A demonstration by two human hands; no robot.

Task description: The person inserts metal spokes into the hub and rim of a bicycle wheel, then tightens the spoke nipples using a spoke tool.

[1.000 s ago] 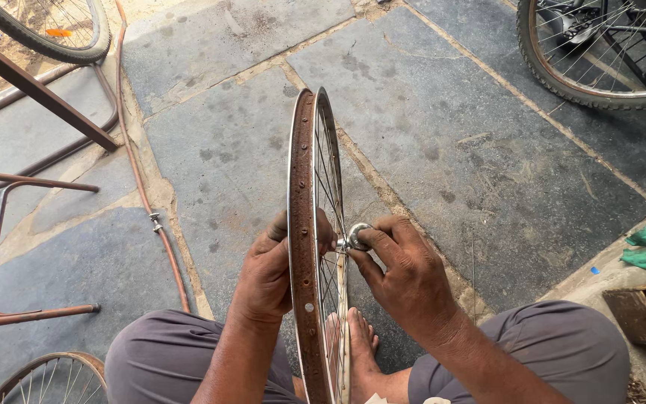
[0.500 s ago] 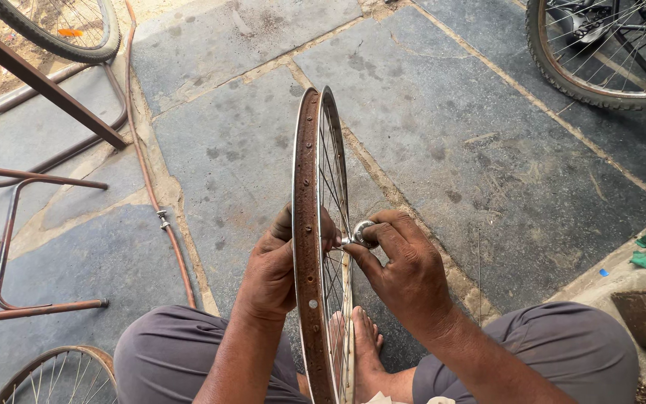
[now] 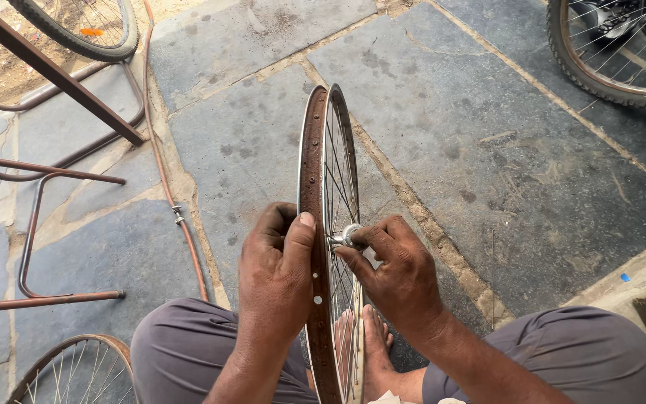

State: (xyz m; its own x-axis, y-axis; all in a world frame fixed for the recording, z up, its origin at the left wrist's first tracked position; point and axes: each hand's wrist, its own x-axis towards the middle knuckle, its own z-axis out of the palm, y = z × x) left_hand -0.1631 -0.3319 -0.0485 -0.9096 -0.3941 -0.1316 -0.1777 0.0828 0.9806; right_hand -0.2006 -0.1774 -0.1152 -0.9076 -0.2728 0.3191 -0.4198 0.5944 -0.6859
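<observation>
Head view is showing a bare bicycle rim (image 3: pixel 312 187), rusty brown on its inner face with thin silver spokes, standing upright edge-on at the centre, between the person's knees on the stone floor (image 3: pixel 487 150). The left hand (image 3: pixel 277 269) is curling around the rim from nine o'clock, thumb lying over the edge. The right hand (image 3: pixel 394 269) is pinching the shiny hub axle (image 3: pixel 349 236) from three o'clock. Compared with half a second ago, both hands are sitting almost unchanged, the thumb now resting further over the rim.
</observation>
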